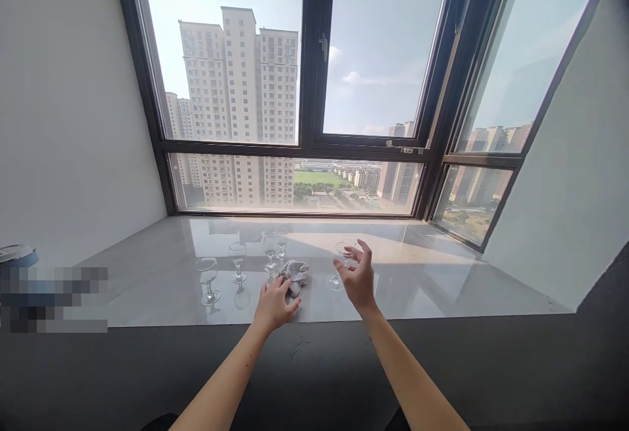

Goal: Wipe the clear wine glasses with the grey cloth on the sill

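My left hand (274, 304) lies low on the marble window sill (442, 280), fingers spread, fingertips touching a crumpled grey cloth (296, 274). My right hand (357, 278) is raised just right of the cloth, fingers apart and curved beside the bowl of a clear stemmed glass (340, 262) standing on the sill; I cannot see a firm grip. Several more stemmed glasses stand to the left: one nearest the front (208, 280), one behind it (238, 261), and two close together by the cloth (271, 251).
A tall dark-framed window (309, 143) with a handle (323, 45) backs the sill. White walls close it in on both sides. A dark ledge (314, 359) runs along the front. A blue-rimmed object (17, 254) sits at far left.
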The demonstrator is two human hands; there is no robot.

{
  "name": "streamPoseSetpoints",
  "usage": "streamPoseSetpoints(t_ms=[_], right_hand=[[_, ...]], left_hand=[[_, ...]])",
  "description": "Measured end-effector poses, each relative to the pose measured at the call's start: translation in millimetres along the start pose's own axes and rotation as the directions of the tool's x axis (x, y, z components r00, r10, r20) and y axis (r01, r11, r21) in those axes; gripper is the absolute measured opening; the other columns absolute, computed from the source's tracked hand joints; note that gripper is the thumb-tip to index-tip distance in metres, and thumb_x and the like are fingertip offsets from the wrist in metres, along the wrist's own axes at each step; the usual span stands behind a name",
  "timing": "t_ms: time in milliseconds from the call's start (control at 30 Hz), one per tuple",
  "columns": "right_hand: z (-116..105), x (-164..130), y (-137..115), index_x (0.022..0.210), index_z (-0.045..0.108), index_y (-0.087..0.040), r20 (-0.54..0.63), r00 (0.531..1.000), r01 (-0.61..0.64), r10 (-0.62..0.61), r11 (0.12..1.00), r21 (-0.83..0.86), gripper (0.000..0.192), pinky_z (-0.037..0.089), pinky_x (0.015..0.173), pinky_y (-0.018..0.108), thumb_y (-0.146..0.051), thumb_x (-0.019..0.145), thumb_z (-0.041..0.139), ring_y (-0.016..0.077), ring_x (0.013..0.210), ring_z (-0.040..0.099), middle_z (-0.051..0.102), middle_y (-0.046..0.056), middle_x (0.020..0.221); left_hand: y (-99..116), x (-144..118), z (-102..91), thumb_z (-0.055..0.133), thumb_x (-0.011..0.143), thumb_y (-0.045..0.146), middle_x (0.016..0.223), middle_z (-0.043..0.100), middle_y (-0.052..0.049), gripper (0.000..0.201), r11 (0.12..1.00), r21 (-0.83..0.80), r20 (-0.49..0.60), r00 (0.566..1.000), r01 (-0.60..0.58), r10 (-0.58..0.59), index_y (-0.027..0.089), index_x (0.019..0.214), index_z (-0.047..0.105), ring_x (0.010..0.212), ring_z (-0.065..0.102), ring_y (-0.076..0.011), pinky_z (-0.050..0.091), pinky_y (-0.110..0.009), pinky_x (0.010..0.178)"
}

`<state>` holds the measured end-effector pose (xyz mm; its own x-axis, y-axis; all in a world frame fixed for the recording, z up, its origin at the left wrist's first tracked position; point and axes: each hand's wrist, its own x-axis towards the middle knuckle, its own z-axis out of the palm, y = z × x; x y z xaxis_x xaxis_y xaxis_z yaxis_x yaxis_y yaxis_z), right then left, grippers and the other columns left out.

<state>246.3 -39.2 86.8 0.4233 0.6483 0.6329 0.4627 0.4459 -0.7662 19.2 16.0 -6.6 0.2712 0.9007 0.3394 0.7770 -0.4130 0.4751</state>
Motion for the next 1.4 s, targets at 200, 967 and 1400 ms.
streamPoseSetpoints(t_ms=[200, 967, 1400], right_hand=[[-58.4, 29.5, 66.4, 0.134, 0.028, -0.023, -0.191, 0.976, -0.162, 0.104, 0.932, -0.324, 0.077, 0.046, 0.073, 0.034, -0.047, 0.070, 0.062, 0.0253, 0.095, 0.060, 0.061, 0.011, 0.114], [-8.4, 21.7, 82.1, 0.131, 0.036, -0.017, -0.213, 0.944, 0.140, -0.250, 0.892, -0.429, 0.058, 0.037, 0.095, 0.049, -0.042, 0.080, 0.048, 0.0317, 0.119, 0.040, 0.042, 0.018, 0.130], [86.7, -84.4, 39.6, 0.139, 0.035, -0.022, 0.523, 0.851, 0.228, 0.047, 0.864, -0.448, 0.060, 0.034, 0.096, 0.035, -0.028, 0.083, 0.055, 0.0248, 0.117, 0.046, 0.055, 0.010, 0.126]], left_hand=[[8.2, -0.6, 2.8, 0.053, 0.082, 0.043, 0.129, 0.056, -0.014, 0.046, 0.999, 0.043, -0.084, 0.996, -0.030, 0.034, 0.022, 0.122, 0.060, 0.122, 0.048, -0.0300, 0.023, -0.044, 0.110], [14.7, -13.1, -11.2, 0.046, 0.083, 0.028, 0.077, 0.058, -0.004, 0.012, 0.999, -0.023, -0.189, 0.982, -0.030, 0.025, 0.020, 0.080, 0.055, 0.073, 0.054, -0.0170, 0.037, -0.026, 0.065], [-14.8, -29.7, -32.6, 0.050, 0.081, 0.024, 0.087, 0.054, -0.003, 0.016, 0.981, -0.192, -0.628, 0.764, 0.035, -0.151, 0.020, 0.096, 0.052, 0.081, 0.053, -0.0172, 0.044, -0.031, 0.077]])
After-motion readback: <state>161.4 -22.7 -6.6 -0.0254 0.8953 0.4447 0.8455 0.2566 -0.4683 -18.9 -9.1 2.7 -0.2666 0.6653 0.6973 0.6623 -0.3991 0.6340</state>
